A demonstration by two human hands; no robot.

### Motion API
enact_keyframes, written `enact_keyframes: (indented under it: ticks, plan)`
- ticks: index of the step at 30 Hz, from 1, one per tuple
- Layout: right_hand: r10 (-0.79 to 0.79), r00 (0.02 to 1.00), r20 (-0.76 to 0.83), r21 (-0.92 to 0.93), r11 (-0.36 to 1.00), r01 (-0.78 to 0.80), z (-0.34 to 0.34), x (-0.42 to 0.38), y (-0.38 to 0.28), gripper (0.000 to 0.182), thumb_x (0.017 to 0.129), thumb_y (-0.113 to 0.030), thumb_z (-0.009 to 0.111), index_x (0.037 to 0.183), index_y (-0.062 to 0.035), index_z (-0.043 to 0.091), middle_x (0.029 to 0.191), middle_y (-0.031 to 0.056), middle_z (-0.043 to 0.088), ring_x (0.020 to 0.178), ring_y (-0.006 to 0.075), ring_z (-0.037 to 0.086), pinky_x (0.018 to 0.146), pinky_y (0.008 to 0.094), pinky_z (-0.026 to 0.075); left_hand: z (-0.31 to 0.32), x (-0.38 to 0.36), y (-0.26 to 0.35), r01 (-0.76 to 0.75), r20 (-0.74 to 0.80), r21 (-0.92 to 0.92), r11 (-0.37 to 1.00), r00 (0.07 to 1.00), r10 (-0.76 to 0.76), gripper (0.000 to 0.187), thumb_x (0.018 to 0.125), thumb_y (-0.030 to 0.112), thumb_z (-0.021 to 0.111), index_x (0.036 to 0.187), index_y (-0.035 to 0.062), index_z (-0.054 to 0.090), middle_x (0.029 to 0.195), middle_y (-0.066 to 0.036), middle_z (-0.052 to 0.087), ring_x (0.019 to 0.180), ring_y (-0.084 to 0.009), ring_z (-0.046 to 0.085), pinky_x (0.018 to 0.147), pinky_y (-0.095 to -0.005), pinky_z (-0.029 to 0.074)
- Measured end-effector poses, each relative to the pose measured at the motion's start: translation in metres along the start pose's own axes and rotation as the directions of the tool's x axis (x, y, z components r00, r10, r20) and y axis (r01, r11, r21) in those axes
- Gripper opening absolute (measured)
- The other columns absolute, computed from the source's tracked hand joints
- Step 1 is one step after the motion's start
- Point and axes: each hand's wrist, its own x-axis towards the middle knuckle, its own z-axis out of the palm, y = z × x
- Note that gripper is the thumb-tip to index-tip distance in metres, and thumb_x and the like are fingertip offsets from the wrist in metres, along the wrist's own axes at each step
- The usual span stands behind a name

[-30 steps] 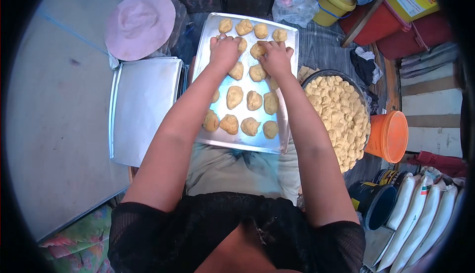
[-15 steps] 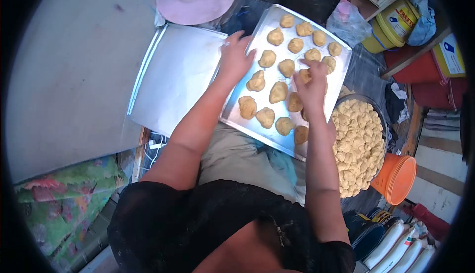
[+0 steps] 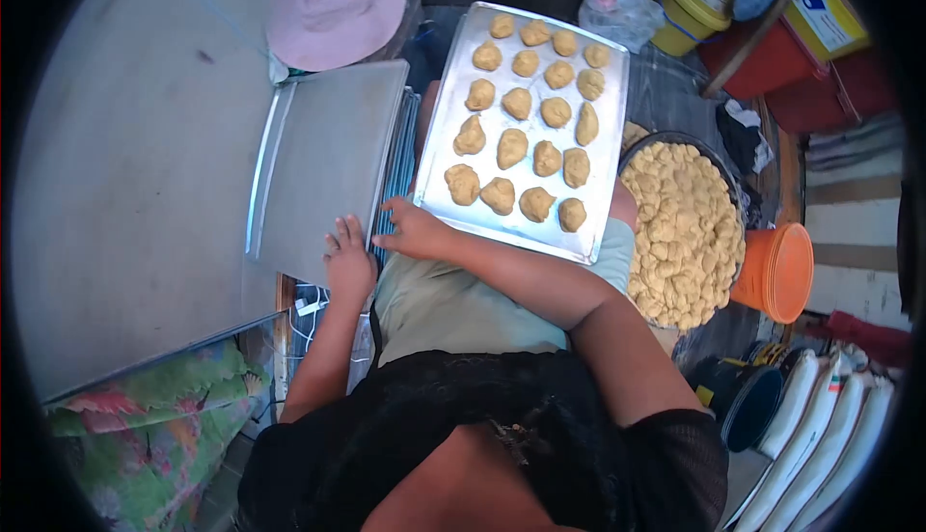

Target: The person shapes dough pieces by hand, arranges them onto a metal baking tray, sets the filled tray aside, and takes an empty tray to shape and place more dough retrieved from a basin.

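Observation:
My left hand point(image 3: 349, 260) lies with fingers spread on the near right part of the top sheet pan point(image 3: 313, 161), which has no dough on it. Several more pans are stacked beneath, their edges showing along the right side. My right hand point(image 3: 417, 231) reaches across my lap to that side of the stack, thumb and fingers apart and close to the pan edges. On my lap rests another sheet pan point(image 3: 526, 228), slightly tilted, bearing rows of rough dough lumps point(image 3: 511, 148). Neither hand touches it with its fingers; my right forearm passes by its near edge.
A large round tub heaped with dough pieces point(image 3: 685, 233) stands to my right, beside an orange bucket point(image 3: 776, 272). A pink hat point(image 3: 336, 11) sits beyond the pan stack. A big pale board point(image 3: 145, 175) fills the left. White sacks point(image 3: 820, 426) stand at lower right.
Both hands have left the dough-filled pan and moved left and nearer, to the pan stack. The right hand has come off the dough lumps, which now all show in rows.

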Motion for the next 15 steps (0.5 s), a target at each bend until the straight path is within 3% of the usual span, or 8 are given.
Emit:
enact_keyframes:
  ticks: [1,3,5,9,11,12,14,15]
  plan:
    - [0.088,0.994,-0.069,0.087,0.993,-0.081,0.008,0.0,-0.003,0.053,0.083,-0.027,0.072,0.121,0.0061,0.058,0.119,0.0225,0.062,0.112,0.0331,0.062,0.091,0.0413,0.051,-0.01,-0.002,0.0,-0.043,-0.053,-0.08,0.996,0.998,0.039,0.077,0.085,0.016,0.059,0.154,0.0037,0.025,0.155,-0.027,0.029,0.133,-0.0553,0.039,0.104,-0.0618,0.039]
    - [0.258,0.965,0.039,0.492,0.836,-0.243,0.019,0.008,-0.02,0.051,0.087,-0.025,0.068,0.124,0.0076,0.056,0.118,0.0214,0.063,0.112,0.0308,0.061,0.092,0.0403,0.05,-0.044,-0.014,0.013,-0.094,-0.11,-0.141,0.986,0.991,0.079,0.073,0.084,0.013,0.057,0.151,-0.0001,0.029,0.15,-0.028,0.038,0.127,-0.0525,0.047,0.104,-0.0504,0.044]
    - [0.24,0.964,0.11,0.669,0.7,-0.251,0.018,0.015,-0.027,0.049,0.09,-0.022,0.064,0.127,0.0079,0.055,0.118,0.0193,0.064,0.112,0.0281,0.061,0.093,0.0396,0.049,-0.056,-0.022,0.032,-0.141,-0.095,-0.16,0.977,0.987,0.127,0.071,0.088,0.018,0.058,0.15,-0.0008,0.031,0.149,-0.029,0.039,0.128,-0.0515,0.047,0.103,-0.0499,0.045]
    - [0.023,1.0,0.018,0.709,0.705,-0.029,0.002,0.01,-0.019,0.04,0.094,-0.014,0.057,0.128,0.0059,0.056,0.116,0.014,0.065,0.107,0.0229,0.061,0.094,0.0377,0.048,-0.104,-0.02,0.03,-0.077,0.075,-0.488,0.87,0.989,0.13,0.065,0.093,0.027,0.064,0.145,-0.0043,0.04,0.143,-0.028,0.047,0.127,-0.0361,0.053,0.102,-0.0421,0.045]
    - [0.006,1.0,-0.019,0.737,0.676,0.01,-0.031,-0.008,-0.023,0.037,0.095,-0.014,0.054,0.127,0.0048,0.056,0.115,0.0115,0.065,0.106,0.0215,0.062,0.095,0.0366,0.047,-0.087,0.007,-0.017,-0.022,-0.087,-0.822,0.569,0.992,-0.088,0.075,0.091,0.047,0.065,0.14,-0.0057,0.045,0.14,-0.028,0.05,0.118,-0.0425,0.058,0.097,-0.0441,0.048]
    - [0.008,1.0,0.025,0.769,0.639,-0.024,-0.055,-0.021,-0.027,0.037,0.095,-0.015,0.054,0.127,0.0046,0.056,0.116,0.0123,0.065,0.106,0.0217,0.062,0.095,0.0368,0.048,-0.076,0.024,-0.035,-0.084,-0.298,-0.653,0.753,0.942,-0.154,0.072,0.091,0.045,0.066,0.14,-0.0055,0.046,0.136,-0.026,0.053,0.114,-0.0388,0.06,0.096,-0.0421,0.048]
    - [0.029,0.997,0.071,0.813,0.577,-0.075,-0.099,-0.045,-0.023,0.039,0.096,-0.016,0.056,0.128,0.0044,0.054,0.118,0.014,0.065,0.108,0.0225,0.063,0.094,0.0377,0.05,-0.059,0.057,-0.05,-0.037,-0.687,-0.211,0.977,0.717,-0.121,0.068,0.092,0.041,0.066,0.139,-0.0052,0.049,0.127,-0.022,0.059,0.106,-0.0314,0.063,0.093,-0.0381,0.049]
    - [0.05,0.996,0.073,0.831,0.549,-0.088,-0.116,-0.057,-0.02,0.041,0.095,-0.017,0.058,0.13,0.0043,0.053,0.119,0.0149,0.064,0.109,0.023,0.063,0.094,0.0384,0.051,-0.062,0.066,-0.042,-0.089,-0.525,-0.474,0.876,0.827,-0.201,0.065,0.092,0.036,0.066,0.139,-0.0048,0.048,0.124,-0.021,0.06,0.104,-0.0289,0.062,0.092,-0.0365,0.049]
